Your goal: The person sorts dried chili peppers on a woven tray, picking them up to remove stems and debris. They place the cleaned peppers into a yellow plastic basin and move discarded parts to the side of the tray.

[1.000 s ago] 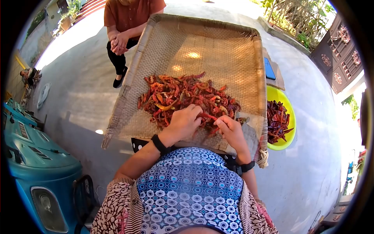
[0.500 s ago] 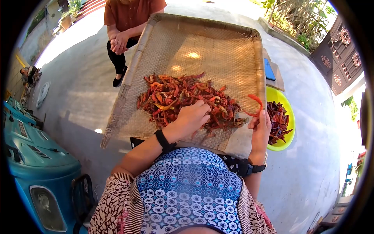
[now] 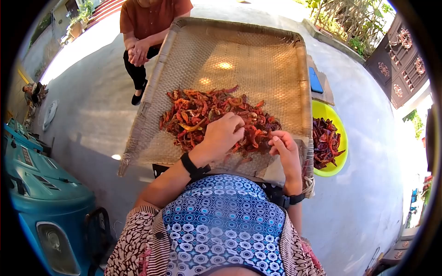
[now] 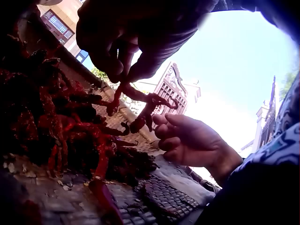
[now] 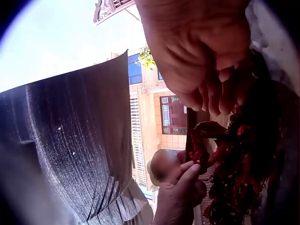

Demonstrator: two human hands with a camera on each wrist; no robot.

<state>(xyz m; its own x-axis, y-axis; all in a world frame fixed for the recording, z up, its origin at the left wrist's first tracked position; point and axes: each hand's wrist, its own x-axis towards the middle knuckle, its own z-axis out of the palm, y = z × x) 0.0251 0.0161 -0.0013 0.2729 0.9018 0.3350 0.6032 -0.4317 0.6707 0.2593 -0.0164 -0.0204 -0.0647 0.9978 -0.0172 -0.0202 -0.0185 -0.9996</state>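
A: So what could go wrong here? Left hand (image 3: 222,135) is pinching a wrinkly red pepper (image 4: 146,112) over the pile (image 3: 193,108) in the woven tray (image 3: 248,46).

B: Tbh it's only a fingertip grip, so it could slip and drop onto the pile. Right hand (image 3: 287,154) is just beside it, fingers loosely bent, holding nothing I can see. If it's brittle, a hard squeeze might snap it.

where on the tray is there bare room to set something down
The widest bare patch on the tray lies between its far rim and the peppers; a narrower one, between them and the left rim. Crowded: the pile itself, with the left hand over it and right hand beside it.
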